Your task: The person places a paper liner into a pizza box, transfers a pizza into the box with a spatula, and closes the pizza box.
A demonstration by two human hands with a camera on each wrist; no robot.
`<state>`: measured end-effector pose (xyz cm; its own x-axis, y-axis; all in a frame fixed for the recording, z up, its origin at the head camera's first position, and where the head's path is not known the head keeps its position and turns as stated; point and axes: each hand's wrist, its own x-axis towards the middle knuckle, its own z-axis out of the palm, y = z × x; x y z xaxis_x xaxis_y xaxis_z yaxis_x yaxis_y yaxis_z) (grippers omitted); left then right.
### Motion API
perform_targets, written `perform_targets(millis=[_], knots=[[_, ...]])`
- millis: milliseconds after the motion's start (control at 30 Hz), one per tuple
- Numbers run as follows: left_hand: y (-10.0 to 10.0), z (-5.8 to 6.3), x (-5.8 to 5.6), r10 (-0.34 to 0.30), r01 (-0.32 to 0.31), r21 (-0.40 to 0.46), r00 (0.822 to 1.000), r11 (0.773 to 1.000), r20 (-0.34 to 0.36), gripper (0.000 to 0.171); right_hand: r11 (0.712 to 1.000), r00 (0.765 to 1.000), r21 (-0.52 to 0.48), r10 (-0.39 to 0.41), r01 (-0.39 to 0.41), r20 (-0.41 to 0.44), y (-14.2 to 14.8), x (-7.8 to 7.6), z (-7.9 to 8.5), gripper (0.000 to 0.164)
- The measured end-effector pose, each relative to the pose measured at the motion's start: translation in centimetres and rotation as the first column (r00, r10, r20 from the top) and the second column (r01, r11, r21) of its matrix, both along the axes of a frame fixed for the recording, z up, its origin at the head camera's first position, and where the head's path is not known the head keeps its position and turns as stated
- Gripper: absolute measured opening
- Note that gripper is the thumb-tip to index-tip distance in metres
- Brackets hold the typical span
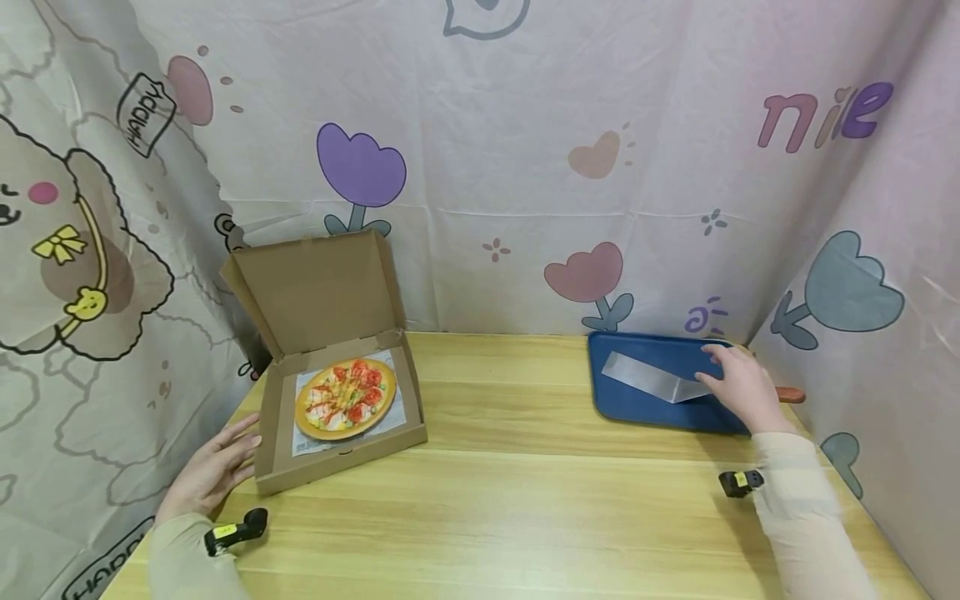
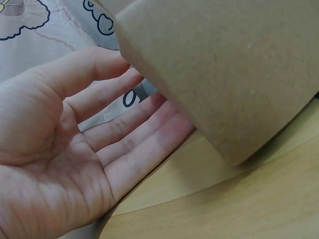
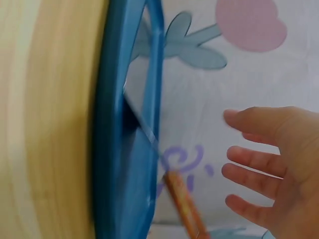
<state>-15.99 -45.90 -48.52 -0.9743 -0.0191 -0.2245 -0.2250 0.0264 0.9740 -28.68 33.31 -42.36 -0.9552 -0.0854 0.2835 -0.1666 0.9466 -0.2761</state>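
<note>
At the left stands an open cardboard pizza box (image 1: 322, 292), its lid raised. Inside it a pizza (image 1: 345, 400) lies on printed paper (image 1: 397, 402). My left hand (image 1: 208, 471) is at the box's left side; in the left wrist view its loosely extended fingertips meet the cardboard edge. On the right, a metal spatula (image 1: 641, 377) lies across a blue tray (image 1: 667, 357), its wooden handle (image 3: 184, 203) sticking out past the right rim. Above that handle hovers my right hand (image 1: 741, 390), fingers spread and apart from it in the right wrist view.
A light wooden table (image 1: 495, 492) carries the box and the tray. Printed cloth (image 1: 487, 167) hangs closely behind and along both sides. Small black cameras (image 1: 741, 483) sit on both wrists.
</note>
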Motion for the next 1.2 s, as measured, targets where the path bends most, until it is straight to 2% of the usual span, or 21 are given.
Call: perform_targets(millis=[167,333,700,967,1200], knots=[[0.1,0.0,-0.1,-0.010,0.010,-0.028,1.000,1.000,0.023,0.066,0.994,1.000,-0.111,-0.004,0.005,0.011,-2.7,-0.2,0.7,0.055],[0.0,0.0,-0.1,-0.017,0.018,-0.040,0.999,0.999,0.028,0.066,0.983,1.000,-0.183,0.020,-0.018,0.005,-5.3,-1.0,0.7,0.052],[-0.1,-0.2,-0.1,-0.016,0.017,-0.037,0.999,0.999,0.034,0.068,0.939,0.983,-0.292,0.168,-0.184,-0.080,-11.9,-3.0,-0.1,0.044],[0.0,-0.1,-0.2,-0.020,0.022,-0.050,0.999,0.998,0.041,0.072,0.905,0.957,-0.312,0.266,-0.289,-0.113,-17.6,-4.1,-0.2,0.039],[0.1,-0.2,-0.3,-0.009,0.009,0.002,0.999,1.000,0.033,0.070,0.872,0.934,-0.338,0.346,-0.355,-0.088,-22.5,-4.9,-0.1,0.038]])
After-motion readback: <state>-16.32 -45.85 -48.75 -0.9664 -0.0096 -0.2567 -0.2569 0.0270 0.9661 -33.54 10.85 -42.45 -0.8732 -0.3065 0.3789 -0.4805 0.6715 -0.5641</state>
